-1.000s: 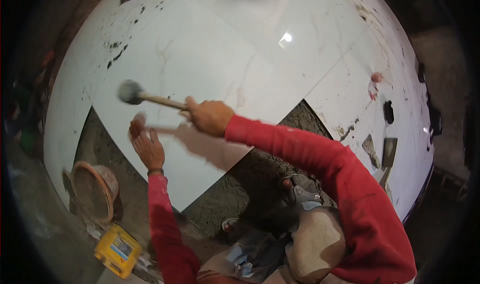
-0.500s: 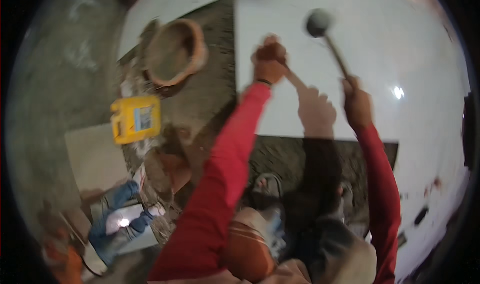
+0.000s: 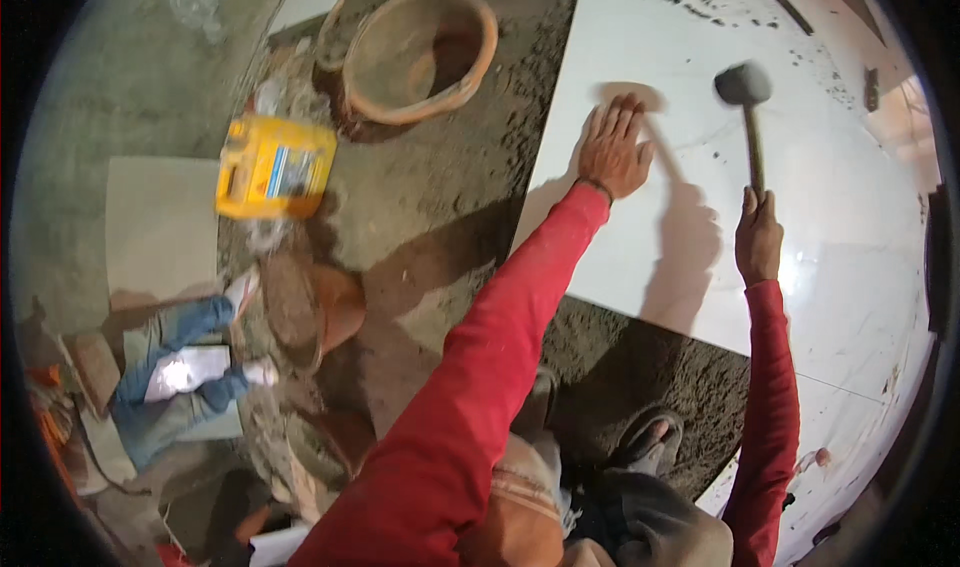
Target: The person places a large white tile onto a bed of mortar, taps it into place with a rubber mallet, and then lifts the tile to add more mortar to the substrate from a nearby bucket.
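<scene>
Mallet: rubber mallet (image 3: 748,117), dark rounded head, thin wooden handle, blurred
Axis: long axis near upright in the picture, head at the far end, handle running back to the person
Place: head over the white tile (image 3: 700,197); contact cannot be told
Right hand (image 3: 759,237): grip closed round the handle's near end
Left hand (image 3: 612,147): grip open, fingers spread, palm flat on the tile, holding nothing
Around: grey mortar bed (image 3: 450,197) beside the tile, orange basin (image 3: 420,52) and yellow canister (image 3: 273,167) beyond it
</scene>
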Action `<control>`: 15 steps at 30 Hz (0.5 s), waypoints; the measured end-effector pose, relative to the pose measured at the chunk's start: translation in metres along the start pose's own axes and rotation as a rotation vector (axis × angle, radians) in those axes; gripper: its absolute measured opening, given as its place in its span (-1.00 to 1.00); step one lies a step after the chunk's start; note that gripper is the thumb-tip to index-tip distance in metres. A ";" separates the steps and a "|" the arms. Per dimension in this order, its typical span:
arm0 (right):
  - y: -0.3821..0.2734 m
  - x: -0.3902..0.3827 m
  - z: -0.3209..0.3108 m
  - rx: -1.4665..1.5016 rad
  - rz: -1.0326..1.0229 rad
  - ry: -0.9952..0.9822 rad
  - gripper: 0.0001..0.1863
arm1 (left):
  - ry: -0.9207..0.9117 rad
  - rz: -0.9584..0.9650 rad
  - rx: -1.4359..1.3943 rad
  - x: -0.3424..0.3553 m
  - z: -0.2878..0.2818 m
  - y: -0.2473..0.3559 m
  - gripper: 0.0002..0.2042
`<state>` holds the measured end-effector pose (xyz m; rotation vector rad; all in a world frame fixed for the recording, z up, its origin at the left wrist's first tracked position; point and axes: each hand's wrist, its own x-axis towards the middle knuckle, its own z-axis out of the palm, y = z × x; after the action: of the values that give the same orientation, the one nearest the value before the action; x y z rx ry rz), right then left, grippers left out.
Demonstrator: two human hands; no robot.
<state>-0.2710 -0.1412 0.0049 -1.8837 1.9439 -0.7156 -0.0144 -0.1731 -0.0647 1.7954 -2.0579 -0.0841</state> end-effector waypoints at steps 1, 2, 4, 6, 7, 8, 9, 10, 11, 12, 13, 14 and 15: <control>0.001 0.012 -0.002 0.120 0.015 0.077 -0.72 | 0.054 0.015 -0.014 -0.001 0.000 0.001 -0.37; -0.002 0.018 0.004 0.162 0.065 0.107 -0.73 | 0.076 0.025 -0.022 0.000 -0.001 0.000 -0.37; -0.006 0.036 0.008 0.170 0.055 0.182 -0.76 | 0.065 0.038 -0.018 0.000 -0.003 0.001 -0.37; -0.009 0.056 0.009 0.017 -0.044 0.021 -0.71 | 0.102 0.051 -0.015 0.001 -0.005 0.001 -0.36; -0.012 0.063 0.012 0.005 -0.053 -0.012 -0.69 | 0.059 0.052 -0.010 0.001 -0.006 0.001 -0.35; -0.012 0.069 0.011 0.080 -0.041 0.048 -0.68 | 0.101 0.069 -0.011 0.003 -0.006 0.001 -0.35; -0.014 0.074 0.014 0.137 -0.030 0.114 -0.66 | 0.118 0.076 0.007 0.005 -0.006 0.000 -0.35; -0.014 0.075 0.017 0.227 -0.083 0.179 -0.66 | 0.074 0.056 0.020 0.006 -0.005 0.001 -0.34; -0.015 0.077 0.020 0.240 -0.049 0.173 -0.66 | 0.109 0.075 0.006 0.006 -0.004 0.001 -0.34; -0.016 0.078 0.023 0.013 -0.038 0.091 -0.67 | 0.105 0.077 -0.005 0.011 -0.002 0.000 -0.34; -0.016 0.076 0.024 -0.209 -0.034 -0.050 -0.68 | 0.105 0.073 -0.015 0.013 -0.002 -0.001 -0.33; -0.016 0.076 0.027 -0.181 -0.010 -0.078 -0.68 | 0.090 0.067 0.008 0.016 -0.001 -0.001 -0.33; -0.015 0.074 0.026 -0.161 -0.066 -0.018 -0.68 | 0.096 0.072 0.010 0.016 0.000 -0.001 -0.33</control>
<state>-0.2484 -0.2178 -0.0001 -2.0493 1.9898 -0.5725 -0.0149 -0.1888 -0.0609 1.6952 -2.0564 0.0321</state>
